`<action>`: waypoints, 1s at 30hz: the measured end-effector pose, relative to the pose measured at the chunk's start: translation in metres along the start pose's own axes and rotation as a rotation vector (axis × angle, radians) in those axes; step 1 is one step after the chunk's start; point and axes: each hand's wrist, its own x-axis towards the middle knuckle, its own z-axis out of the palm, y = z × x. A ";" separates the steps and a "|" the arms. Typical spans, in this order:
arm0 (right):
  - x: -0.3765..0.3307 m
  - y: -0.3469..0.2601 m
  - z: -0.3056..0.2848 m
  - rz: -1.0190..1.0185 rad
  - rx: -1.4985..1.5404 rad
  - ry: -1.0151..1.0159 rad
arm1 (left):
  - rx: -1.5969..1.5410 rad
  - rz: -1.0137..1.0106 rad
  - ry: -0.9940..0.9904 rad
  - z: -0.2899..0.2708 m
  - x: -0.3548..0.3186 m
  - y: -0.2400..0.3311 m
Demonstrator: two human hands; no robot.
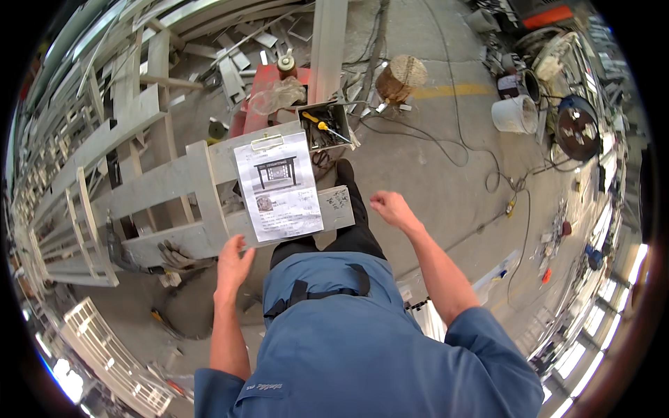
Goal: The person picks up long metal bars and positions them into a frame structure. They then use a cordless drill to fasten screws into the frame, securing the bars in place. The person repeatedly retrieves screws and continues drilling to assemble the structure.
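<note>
Seen from above, a person in a blue work shirt stands over a grey metal frame surface (167, 184). The left hand (232, 261), fingers loosely spread and holding nothing, hovers just beside a clipboard with a white printed sheet (279, 188) lying on the frame. The right hand (391, 208), loosely curled and empty, hangs above the concrete floor (432, 181).

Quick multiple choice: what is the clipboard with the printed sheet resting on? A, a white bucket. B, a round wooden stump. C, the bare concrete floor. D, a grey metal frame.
D: the clipboard lies flat across the bars of the grey metal frame, with the left hand just below its lower left corner; the white bucket and wooden stump stand apart on the floor.
</note>
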 end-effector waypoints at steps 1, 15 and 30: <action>0.026 -0.002 -0.007 -0.055 -0.028 -0.029 | -0.006 -0.068 0.048 0.000 -0.009 -0.008; 0.252 -0.029 0.029 -0.375 -0.332 0.004 | -0.132 -0.433 -0.079 0.127 -0.084 0.111; 0.202 -0.036 0.055 -0.232 -0.042 -0.238 | -0.218 -0.538 0.046 0.123 -0.072 0.099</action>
